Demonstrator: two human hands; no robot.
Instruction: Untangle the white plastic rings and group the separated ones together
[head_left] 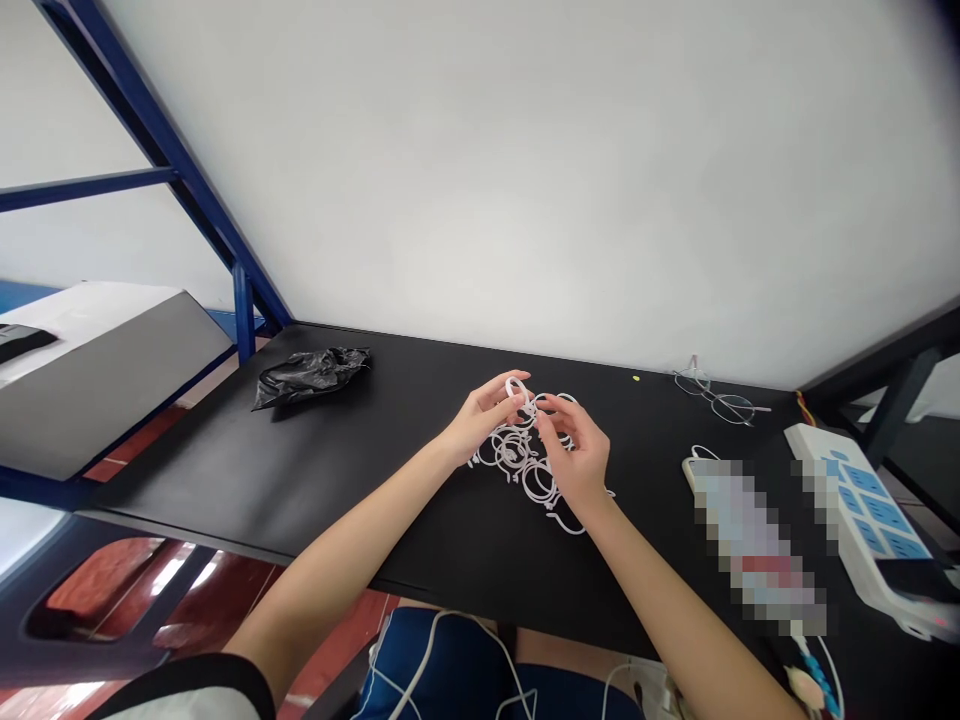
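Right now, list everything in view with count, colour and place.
Desk: one, black, centre
Loops: several, white, tangled, centre
Crumpled bag: one, black, desk's left
Wall: one, white, behind desk
Glasses: one pair, pale rims, by wall, right
Speck: one, yellowish, left of glasses
Phone: one, colours masked, right
Power strip: one, white and blue, far right
Frame beams: several, blue, left
Platform: one, grey and white, far left
Floor: one, red tiles, below desk
Cables: several, white, bottom
Clothing: one piece, blue, bottom centre
Sleeve: one, white and black, lower left
Left hand: one, bare, pinching a raised loop
Right hand: one, bare, fingers beside that loop
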